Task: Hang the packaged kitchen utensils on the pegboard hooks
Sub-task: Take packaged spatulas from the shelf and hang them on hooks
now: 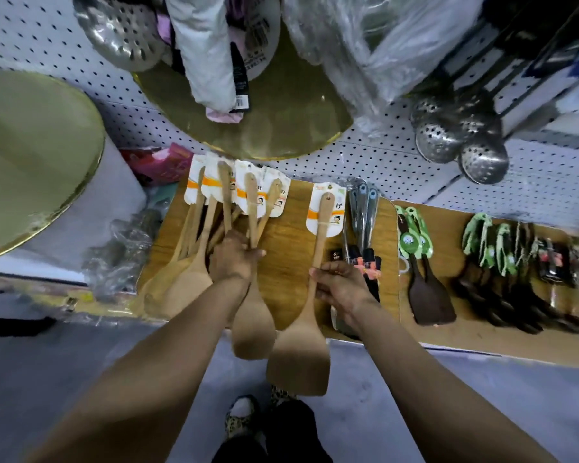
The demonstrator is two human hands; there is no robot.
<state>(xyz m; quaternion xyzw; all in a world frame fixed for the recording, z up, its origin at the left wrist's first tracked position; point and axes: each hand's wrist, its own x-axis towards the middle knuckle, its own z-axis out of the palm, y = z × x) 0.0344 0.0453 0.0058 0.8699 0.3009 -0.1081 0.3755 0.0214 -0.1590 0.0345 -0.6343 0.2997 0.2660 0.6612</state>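
Note:
My left hand point(233, 257) grips the handles of a bunch of wooden spatulas point(201, 235), each with a white and orange card at its top. One blade point(253, 325) hangs below that hand. My right hand point(340, 286) holds a single wooden spatula point(319, 248) by its handle, its card point(325, 208) up near the white pegboard point(375, 155) and its broad blade point(298, 362) pointing down. Both hands are in front of a wooden backing panel point(288, 235). No hook is plainly visible.
Metal-handled utensils point(361, 215) hang just right of my right hand. Dark spatulas with green cards point(418, 262) and more packaged tools point(502, 252) fill the right. Perforated steel ladles point(458, 138), brass-coloured discs point(30, 155) and plastic-wrapped goods point(365, 45) hang above.

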